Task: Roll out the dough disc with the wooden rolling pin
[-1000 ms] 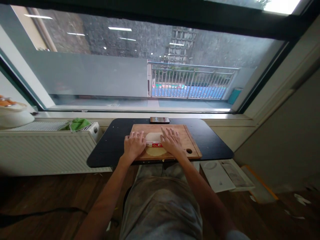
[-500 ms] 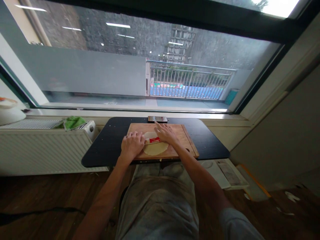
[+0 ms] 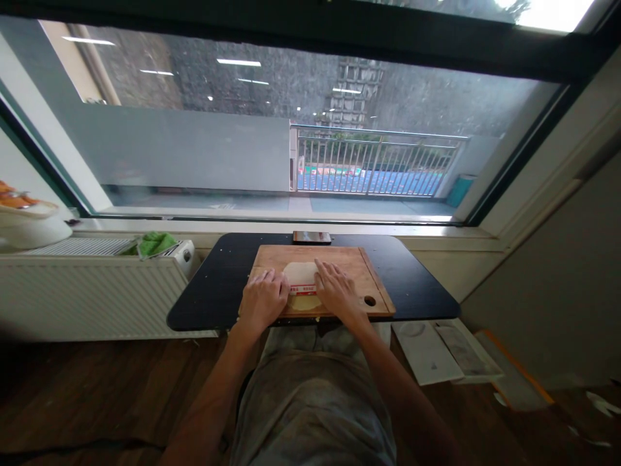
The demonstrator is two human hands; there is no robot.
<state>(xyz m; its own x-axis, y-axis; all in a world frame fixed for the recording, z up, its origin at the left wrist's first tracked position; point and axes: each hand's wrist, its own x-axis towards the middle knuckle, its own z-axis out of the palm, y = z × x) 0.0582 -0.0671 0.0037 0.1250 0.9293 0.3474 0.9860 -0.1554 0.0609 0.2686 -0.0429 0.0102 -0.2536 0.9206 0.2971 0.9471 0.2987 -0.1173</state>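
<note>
A flat round of pale dough (image 3: 299, 271) lies on a wooden cutting board (image 3: 339, 255). Across it rests a rolling pin (image 3: 303, 290) with a red and white label, level from left to right. My left hand (image 3: 266, 295) lies over the pin's left end, fingers pointing forward. Over the right end is my right hand (image 3: 336, 286), its fingers stretched out and slightly apart. The pin's ends are hidden under both hands. Dough shows in front of and behind the pin.
The board sits on a black table (image 3: 208, 285) by a window. A phone (image 3: 312, 237) lies at the table's far edge. At left is a white radiator (image 3: 97, 298) with a green cloth (image 3: 156, 243). A white box (image 3: 427, 353) is low at right.
Both hands and the rolling pin have moved nearer to my body over the dough. More dough now shows beyond the pin. The camera view has shifted slightly.
</note>
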